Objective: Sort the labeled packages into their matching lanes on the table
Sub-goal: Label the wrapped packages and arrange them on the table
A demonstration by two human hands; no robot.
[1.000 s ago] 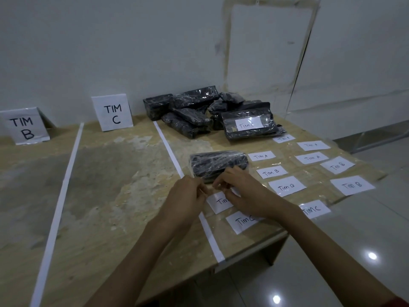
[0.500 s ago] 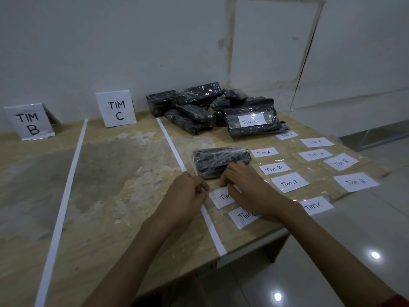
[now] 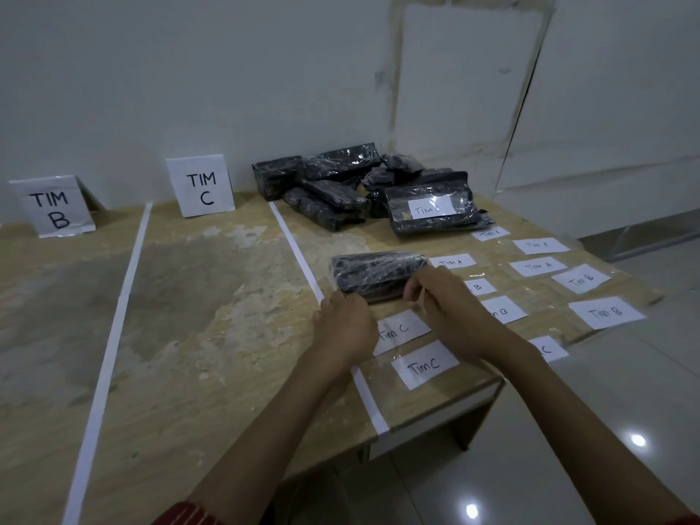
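While both hands meet at its near edge, a black wrapped package (image 3: 378, 274) lies on the table (image 3: 189, 335) just right of a white tape line (image 3: 299, 255), about midway between the far and near edges. The right hand (image 3: 450, 301) pinches the package's near right end with curled fingers. The left hand (image 3: 342, 325) is curled at the near left corner, its grip hidden. More packages (image 3: 333, 191) sit piled at the far edge, beyond rows of paper labels (image 3: 424, 367).

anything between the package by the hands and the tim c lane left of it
Nothing visible stands in the way. Only the flat white tape strip lies between the wrapped package and the TIM C lane; the left hand sits at its near corner.
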